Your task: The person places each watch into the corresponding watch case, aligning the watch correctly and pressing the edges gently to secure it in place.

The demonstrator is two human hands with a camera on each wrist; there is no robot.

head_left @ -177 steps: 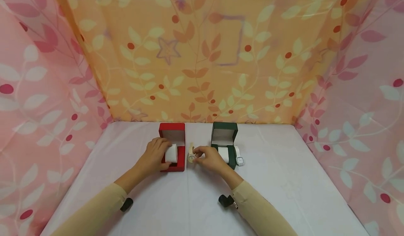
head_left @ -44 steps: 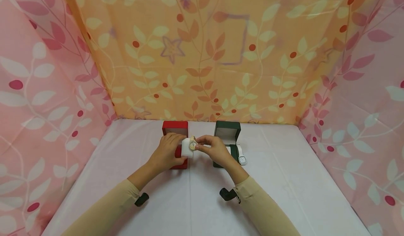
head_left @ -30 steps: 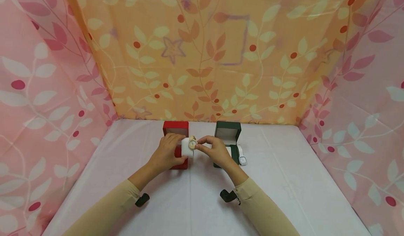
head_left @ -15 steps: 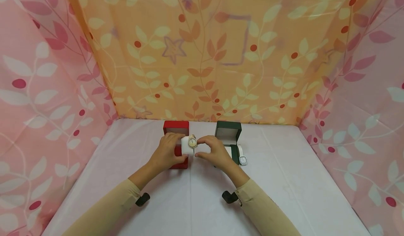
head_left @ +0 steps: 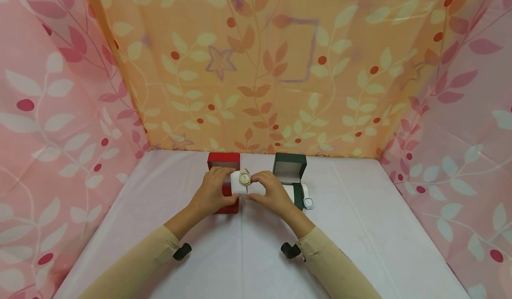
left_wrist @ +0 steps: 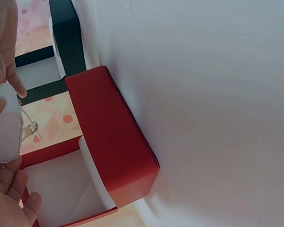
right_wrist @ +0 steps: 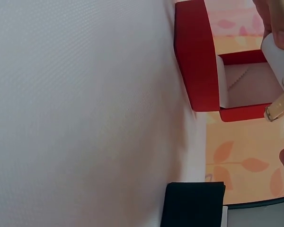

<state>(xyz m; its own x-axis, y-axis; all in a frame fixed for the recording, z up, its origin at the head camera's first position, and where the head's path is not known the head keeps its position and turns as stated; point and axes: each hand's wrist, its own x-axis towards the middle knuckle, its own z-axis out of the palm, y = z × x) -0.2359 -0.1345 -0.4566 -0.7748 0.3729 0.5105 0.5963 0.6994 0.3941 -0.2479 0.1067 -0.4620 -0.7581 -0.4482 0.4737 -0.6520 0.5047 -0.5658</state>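
Observation:
My left hand holds a white watch cushion over the red watch box, thumb on one side and fingers on the other. Against the cushion's right side lies a gold-tone wristwatch, its round dial facing me. My right hand curves in from the right, index fingertip at the watch case and thumb by the cushion's lower corner. In the right wrist view a pale strap with a buckle hangs loose from the cushion. The red box's lid stands up and its inside shows bare.
A dark green watch box, lid raised, stands at the right with a white cushion inside, partly behind my right hand. Beside it lies a white wristwatch with a squarish case. Patterned cloth walls enclose the white table.
The cushion has come out of the red box and the gold-tone watch off the table onto it. In the last second my right thumb has shifted from the watch case down toward the cushion's lower corner.

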